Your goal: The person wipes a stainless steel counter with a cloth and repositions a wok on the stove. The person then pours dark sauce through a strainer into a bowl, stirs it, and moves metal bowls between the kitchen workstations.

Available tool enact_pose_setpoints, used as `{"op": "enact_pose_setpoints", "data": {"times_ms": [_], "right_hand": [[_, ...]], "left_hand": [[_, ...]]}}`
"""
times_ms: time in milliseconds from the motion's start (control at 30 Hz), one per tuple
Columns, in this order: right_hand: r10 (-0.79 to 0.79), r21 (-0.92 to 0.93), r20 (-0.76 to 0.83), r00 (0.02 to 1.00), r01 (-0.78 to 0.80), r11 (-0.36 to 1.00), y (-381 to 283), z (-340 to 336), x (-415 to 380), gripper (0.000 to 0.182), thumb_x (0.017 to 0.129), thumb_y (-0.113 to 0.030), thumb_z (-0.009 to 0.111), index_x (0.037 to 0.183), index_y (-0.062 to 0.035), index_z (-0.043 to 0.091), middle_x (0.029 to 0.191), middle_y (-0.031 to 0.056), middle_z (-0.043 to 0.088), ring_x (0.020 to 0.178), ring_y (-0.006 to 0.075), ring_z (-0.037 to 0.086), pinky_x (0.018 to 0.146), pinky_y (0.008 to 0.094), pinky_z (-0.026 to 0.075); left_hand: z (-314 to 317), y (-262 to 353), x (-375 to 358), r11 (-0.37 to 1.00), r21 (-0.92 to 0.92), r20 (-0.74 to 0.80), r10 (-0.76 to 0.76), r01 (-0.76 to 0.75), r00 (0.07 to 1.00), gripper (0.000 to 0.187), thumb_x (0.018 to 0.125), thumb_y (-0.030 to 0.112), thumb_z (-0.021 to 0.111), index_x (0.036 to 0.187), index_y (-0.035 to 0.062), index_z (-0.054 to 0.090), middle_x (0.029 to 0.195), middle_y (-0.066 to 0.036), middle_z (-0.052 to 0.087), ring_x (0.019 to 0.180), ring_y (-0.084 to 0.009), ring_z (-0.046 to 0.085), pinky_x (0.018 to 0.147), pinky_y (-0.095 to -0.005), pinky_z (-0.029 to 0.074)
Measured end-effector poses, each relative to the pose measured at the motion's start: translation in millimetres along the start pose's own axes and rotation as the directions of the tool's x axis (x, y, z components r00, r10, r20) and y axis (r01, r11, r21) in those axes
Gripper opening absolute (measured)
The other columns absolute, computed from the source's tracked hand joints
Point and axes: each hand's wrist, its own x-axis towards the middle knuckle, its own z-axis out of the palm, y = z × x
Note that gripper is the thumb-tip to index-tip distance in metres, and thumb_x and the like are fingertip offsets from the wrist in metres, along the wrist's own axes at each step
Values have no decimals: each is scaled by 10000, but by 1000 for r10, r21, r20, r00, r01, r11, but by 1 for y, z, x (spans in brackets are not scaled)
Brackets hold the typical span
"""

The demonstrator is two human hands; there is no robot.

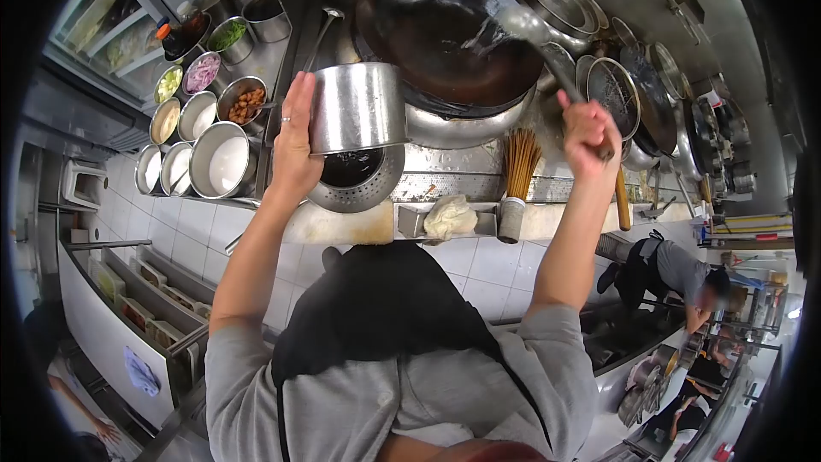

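Observation:
My left hand [297, 141] presses its fingers along the side of a shiny cylindrical metal pot [357, 107], holding it up in front of the wok. What is inside the pot is hidden from me. Under it, a perforated metal strainer [380, 191] sits around a dark opening. My right hand [590, 133] is closed around the handle of a ladle [522, 24]. The ladle's bowl is over the right far part of a large dark wok [445, 43], with some whitish liquid or glare beside it. The wok's inside looks dark and glossy.
Metal containers of ingredients [203, 74] crowd the left counter. A bamboo wok brush [520, 167] and a bunched cloth [450, 216] lie at the stove's front edge. Strainers [612, 98] and pans line the right. A co-worker [671, 269] bends at the right.

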Motion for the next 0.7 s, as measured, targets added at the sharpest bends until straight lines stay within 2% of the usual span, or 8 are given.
{"op": "enact_pose_setpoints", "data": {"times_ms": [100, 133, 200, 333, 433, 567, 633, 700], "right_hand": [[-131, -368, -225, 966, 40, 929, 18, -22, -16, 446, 933, -67, 603, 1301, 126, 442, 777, 56, 581, 498, 134, 538, 396, 243, 450], [-269, -629, -260, 927, 49, 776, 26, -23, -18, 473, 933, -64, 595, 1335, 123, 431, 767, 58, 581, 483, 137, 539, 386, 250, 437], [-541, -956, -198, 817, -38, 291, 44, -19, -21, 529, 933, -56, 581, 1402, 117, 410, 745, 61, 580, 452, 144, 542, 367, 265, 411], [-668, -986, 96, 738, -20, -164, 5, -28, -1, 502, 900, -50, 620, 1385, 21, 514, 655, 17, 560, 409, 109, 486, 360, 273, 361], [-672, -969, 172, 720, 1, -247, -53, -9, 41, 132, 871, -41, 603, 991, 10, 590, 624, 28, 558, 392, 119, 496, 353, 291, 363], [-749, -923, 205, 630, -131, -363, -153, -3, 128, 64, 752, -40, 597, 733, 12, 629, 587, 95, 596, 430, 205, 585, 392, 335, 420], [-773, -891, 242, 586, -181, -416, -220, -32, 189, 104, 804, -14, 615, 706, 9, 587, 530, 91, 545, 357, 180, 481, 339, 336, 345], [-792, -915, 132, 597, -233, -329, -228, -19, 215, 141, 788, -14, 631, 654, 3, 588, 523, 122, 556, 350, 198, 473, 342, 355, 354]], "left_hand": [[-5, 0, 0, 1000, -2, 10, 8, -8, 1000, 811, 875, -81, 596, 1571, 209, 298, 1602, -187, 318, 1405, -389, 430, 1107, -410, 435], [-7, 0, 0, 1000, 1, 13, 4, -4, 1000, 807, 878, -78, 595, 1572, 209, 297, 1601, -188, 319, 1401, -391, 434, 1103, -411, 439], [-9, 1, -1, 1000, 17, 18, -3, 3, 1000, 796, 887, -70, 592, 1572, 209, 298, 1599, -188, 325, 1392, -396, 444, 1093, -413, 446], [-6, -3, 1, 999, 43, 7, -5, 5, 1000, 783, 888, -62, 596, 1574, 177, 305, 1590, -194, 341, 1416, -379, 417, 1103, -407, 426], [-1, -1, 1, 993, 115, 0, -12, 12, 1000, 773, 885, -69, 583, 1574, 144, 303, 1583, -201, 356, 1427, -376, 407, 1133, -405, 389], [7, 7, -1, 992, 124, -8, -29, 30, 1000, 779, 882, -82, 564, 1576, 130, 279, 1591, -198, 343, 1437, -381, 391, 1148, -412, 377], [9, 10, -2, 990, 138, -13, -40, 41, 999, 785, 872, -95, 553, 1575, 119, 275, 1594, -208, 332, 1442, -388, 379, 1162, -424, 358], [9, 16, -4, 986, 157, -22, -49, 52, 999, 790, 866, -102, 549, 1575, 112, 272, 1593, -215, 329, 1444, -394, 373, 1167, -433, 346]]}}
